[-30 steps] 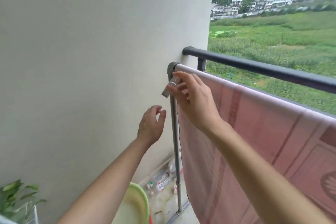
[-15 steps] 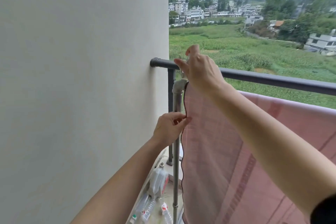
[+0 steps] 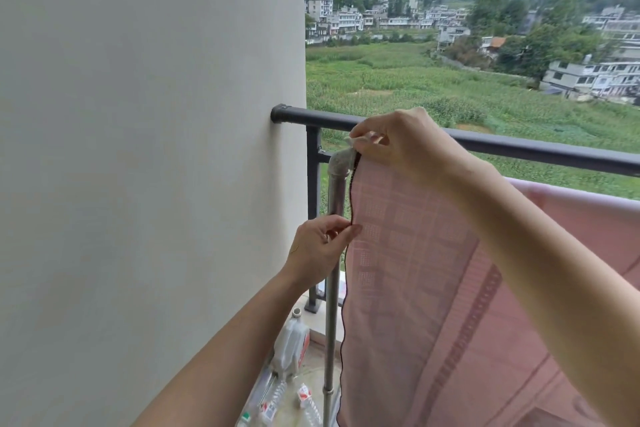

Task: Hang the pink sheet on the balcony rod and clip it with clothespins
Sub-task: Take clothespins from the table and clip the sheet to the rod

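Your right fingers (image 3: 375, 135) are bunched together on a pale clothespin (image 3: 352, 142). Your left fingers (image 3: 348, 230) pinch the dark-stitched side hem of the sheet (image 3: 415, 270), thumb against forefinger.

From the head camera, the sheet is already draped over the rod (image 3: 341, 163). It falls straight down from under your right fingers and spreads away to their right. The rod's grey elbow sits just below and left of those fingers, and its post (image 3: 335, 204) drops behind your left fingers.

Your left hand (image 3: 318, 250) looks placed to pull the hem taut and keep the corner from sliding. That leaves your right hand (image 3: 408, 146) a flat, steady fold to bring the clothespin down on at the rod's end. Whether the clothespin is already biting the cloth, I cannot tell, because your fingers cover it.

The dark rail (image 3: 519, 149) runs behind your right fingers. The wall (image 3: 138, 149) is to the left of both hands.

Far below your left fingers, bottles (image 3: 291, 343) lie on the floor. Their labels show red and white, but the print is too small to read.
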Available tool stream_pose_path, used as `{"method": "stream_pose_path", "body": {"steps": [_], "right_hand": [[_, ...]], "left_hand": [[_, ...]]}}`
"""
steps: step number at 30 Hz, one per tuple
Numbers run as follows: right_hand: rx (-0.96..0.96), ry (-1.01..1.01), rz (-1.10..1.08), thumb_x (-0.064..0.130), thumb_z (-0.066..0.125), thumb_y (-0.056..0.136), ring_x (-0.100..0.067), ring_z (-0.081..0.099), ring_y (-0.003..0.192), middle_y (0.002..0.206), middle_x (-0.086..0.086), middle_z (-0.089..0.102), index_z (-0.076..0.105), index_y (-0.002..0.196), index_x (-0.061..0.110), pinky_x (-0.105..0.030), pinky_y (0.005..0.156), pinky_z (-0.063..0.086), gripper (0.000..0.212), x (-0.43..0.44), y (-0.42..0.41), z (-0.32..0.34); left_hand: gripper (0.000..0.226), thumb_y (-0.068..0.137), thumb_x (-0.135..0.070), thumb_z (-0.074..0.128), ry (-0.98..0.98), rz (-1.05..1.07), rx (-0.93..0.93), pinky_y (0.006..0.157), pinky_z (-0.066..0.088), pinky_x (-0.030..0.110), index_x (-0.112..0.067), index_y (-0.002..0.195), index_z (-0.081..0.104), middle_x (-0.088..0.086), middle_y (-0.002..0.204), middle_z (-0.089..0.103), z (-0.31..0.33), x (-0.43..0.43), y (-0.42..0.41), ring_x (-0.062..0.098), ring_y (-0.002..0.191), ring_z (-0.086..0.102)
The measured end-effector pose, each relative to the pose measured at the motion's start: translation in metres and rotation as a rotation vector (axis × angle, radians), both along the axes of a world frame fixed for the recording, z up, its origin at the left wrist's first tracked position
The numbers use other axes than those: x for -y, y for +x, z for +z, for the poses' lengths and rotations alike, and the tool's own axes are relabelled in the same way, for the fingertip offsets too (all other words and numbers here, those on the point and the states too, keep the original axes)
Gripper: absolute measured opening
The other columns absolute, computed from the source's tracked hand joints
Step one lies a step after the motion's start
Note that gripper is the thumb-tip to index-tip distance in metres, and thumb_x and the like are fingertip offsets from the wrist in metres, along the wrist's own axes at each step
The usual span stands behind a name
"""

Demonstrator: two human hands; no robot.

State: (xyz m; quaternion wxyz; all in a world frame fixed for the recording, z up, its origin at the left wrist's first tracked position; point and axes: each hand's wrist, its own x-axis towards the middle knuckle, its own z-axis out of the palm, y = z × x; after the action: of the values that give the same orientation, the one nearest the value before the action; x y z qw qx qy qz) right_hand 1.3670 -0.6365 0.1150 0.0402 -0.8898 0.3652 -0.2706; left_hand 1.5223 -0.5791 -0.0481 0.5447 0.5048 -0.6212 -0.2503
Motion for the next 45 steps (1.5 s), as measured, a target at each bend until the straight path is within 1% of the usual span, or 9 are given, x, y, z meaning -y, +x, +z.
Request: {"method": "stream_pose_path", "body": {"steps": [5, 9, 14, 21, 25, 31, 36, 41, 45], "right_hand": [[0.06, 0.204, -0.018, 0.026, 0.087, 0.074, 0.009, 0.061, 0.067, 0.087, 0.011, 0.073, 0.077, 0.107, 0.037, 0.0, 0.063, 0.042, 0.036, 0.007, -0.015, 0.013], [0.273, 0.208, 0.006, 0.017, 0.089, 0.072, -0.003, 0.071, 0.079, 0.089, 0.012, 0.077, 0.079, 0.095, 0.035, -0.017, 0.079, 0.058, 0.031, 0.003, -0.012, 0.003], [0.37, 0.081, -0.007, 0.012, 0.084, 0.077, 0.016, 0.058, 0.063, 0.077, 0.026, 0.066, 0.08, 0.095, 0.026, 0.003, 0.066, 0.042, 0.024, 0.0, 0.006, 0.0], [0.394, 0.165, 0.053, 0.008, 0.085, 0.075, 0.011, 0.063, 0.07, 0.091, 0.013, 0.073, 0.08, 0.099, 0.025, -0.006, 0.07, 0.05, 0.029, 0.013, 0.045, 0.013], [0.371, 0.197, 0.048, 0.005, 0.08, 0.079, 0.007, 0.062, 0.073, 0.095, 0.008, 0.073, 0.079, 0.102, 0.023, -0.003, 0.069, 0.051, 0.029, 0.011, 0.059, 0.003], [0.336, 0.197, 0.001, 0.037, 0.067, 0.093, -0.009, 0.07, 0.085, 0.097, 0.002, 0.074, 0.075, 0.111, 0.024, -0.029, 0.082, 0.06, 0.024, 0.01, 0.036, 0.001], [0.435, 0.289, -0.051, 0.042, 0.062, 0.095, -0.003, 0.072, 0.076, 0.104, -0.002, 0.072, 0.053, 0.127, 0.021, -0.029, 0.076, 0.061, 0.04, 0.018, 0.016, -0.004], [0.62, 0.45, -0.027, 0.036, 0.079, 0.083, -0.018, 0.076, 0.079, 0.086, -0.004, 0.078, 0.066, 0.113, 0.013, -0.036, 0.08, 0.062, 0.04, 0.019, 0.007, -0.007], [0.605, 0.407, -0.036, 0.038, 0.084, 0.076, -0.016, 0.075, 0.085, 0.092, 0.0, 0.077, 0.073, 0.115, 0.02, -0.032, 0.084, 0.061, 0.045, 0.02, 0.009, -0.009]], "left_hand": [[0.013, 0.087, -0.032, 0.069, 0.006, 0.005, 0.0, 0.059, 0.042, 0.016, -0.04, 0.077, 0.068, -0.022, 0.065, 0.061, 0.001, 0.0, 0.003, 0.0, 0.061, 0.05], [0.016, 0.087, -0.027, 0.071, -0.032, 0.033, -0.019, 0.06, 0.043, 0.017, -0.04, 0.079, 0.069, -0.019, 0.069, 0.063, -0.002, 0.001, 0.0, 0.002, 0.063, 0.053], [0.004, 0.088, -0.024, 0.071, -0.019, 0.093, -0.113, 0.069, 0.053, 0.027, -0.022, 0.086, 0.074, 0.001, 0.085, 0.067, 0.0, 0.0, 0.005, 0.013, 0.078, 0.063], [0.018, 0.097, -0.014, 0.057, -0.031, 0.211, -0.341, 0.063, 0.046, 0.022, -0.008, 0.081, 0.064, 0.0, 0.071, 0.062, 0.017, -0.01, 0.022, 0.009, 0.066, 0.053], [0.022, 0.099, -0.023, 0.054, -0.041, 0.327, -0.199, 0.061, 0.045, 0.025, -0.02, 0.077, 0.056, -0.006, 0.071, 0.059, -0.008, -0.01, 0.027, 0.01, 0.063, 0.051], [0.036, 0.102, -0.035, 0.046, 0.122, 0.259, -0.246, 0.067, 0.041, 0.035, -0.006, 0.083, 0.052, -0.001, 0.073, 0.05, -0.037, -0.002, 0.022, 0.013, 0.068, 0.047], [0.069, 0.093, -0.07, 0.025, 0.188, -0.001, -0.383, 0.083, 0.051, 0.029, -0.013, 0.113, 0.058, 0.011, 0.102, 0.062, -0.025, 0.013, 0.008, 0.016, 0.095, 0.061], [0.068, 0.084, -0.056, 0.066, 0.387, -0.248, -0.644, 0.102, 0.048, 0.043, -0.002, 0.126, 0.059, 0.018, 0.126, 0.064, -0.043, 0.023, 0.014, 0.033, 0.122, 0.058], [0.058, 0.095, -0.035, 0.059, 0.428, -0.307, -0.797, 0.109, 0.042, 0.045, 0.01, 0.13, 0.052, 0.025, 0.133, 0.056, -0.061, 0.028, 0.02, 0.037, 0.128, 0.051]]}}
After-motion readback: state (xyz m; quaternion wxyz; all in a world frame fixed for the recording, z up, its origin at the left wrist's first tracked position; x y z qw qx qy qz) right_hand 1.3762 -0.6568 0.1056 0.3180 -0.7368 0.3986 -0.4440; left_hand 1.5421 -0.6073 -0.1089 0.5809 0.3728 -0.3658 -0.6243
